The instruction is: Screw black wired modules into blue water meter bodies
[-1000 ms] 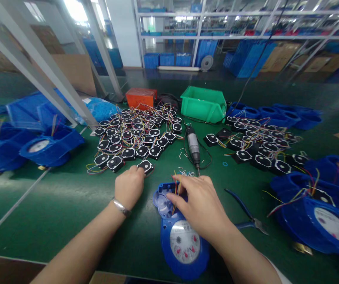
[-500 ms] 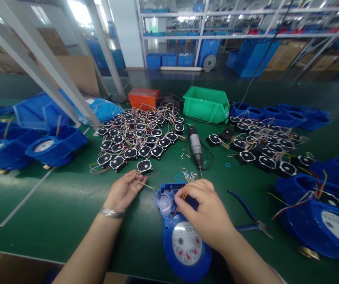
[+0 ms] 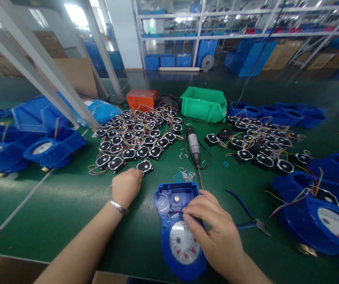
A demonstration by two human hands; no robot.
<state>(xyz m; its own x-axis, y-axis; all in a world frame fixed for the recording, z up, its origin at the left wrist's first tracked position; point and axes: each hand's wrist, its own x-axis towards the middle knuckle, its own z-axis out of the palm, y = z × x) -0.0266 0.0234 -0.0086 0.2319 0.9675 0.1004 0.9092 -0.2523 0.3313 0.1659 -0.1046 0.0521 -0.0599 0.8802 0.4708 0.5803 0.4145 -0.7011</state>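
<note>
Firstly, at your far left, blue meters [image 3: 53, 149] stand on the green bench [image 3: 68, 201], with wires rising from them. Next come a blue plastic bag [image 3: 102, 110] and a dense group of wired black modules [image 3: 136, 136], an orange box [image 3: 141, 99] behind it. Your left hand [image 3: 126, 186] is at the near edge of a single black module [image 3: 145, 167]; its fingers are curled and partly hidden, so I cannot tell how closed that grip is or whether it has hold of anything. Before you, the open blue meter [image 3: 181, 241] lies dial up, its compartment facing away from you. Loose screws [image 3: 188, 176] and blue rings [image 3: 176, 177] lie just beyond it. A power screwdriver [image 3: 193, 144] lies below a green bin [image 3: 203, 104], its bit reaching close to your right hand [image 3: 213, 221]. That grip is closed, thumb against forefinger, on thin wires [image 3: 195, 215] at the meter, covering part of it. Pliers [image 3: 255, 223] lie near your right forearm, hemming that side. Farther right are more modules [image 3: 262, 161] and another wired meter [image 3: 311, 217].
</note>
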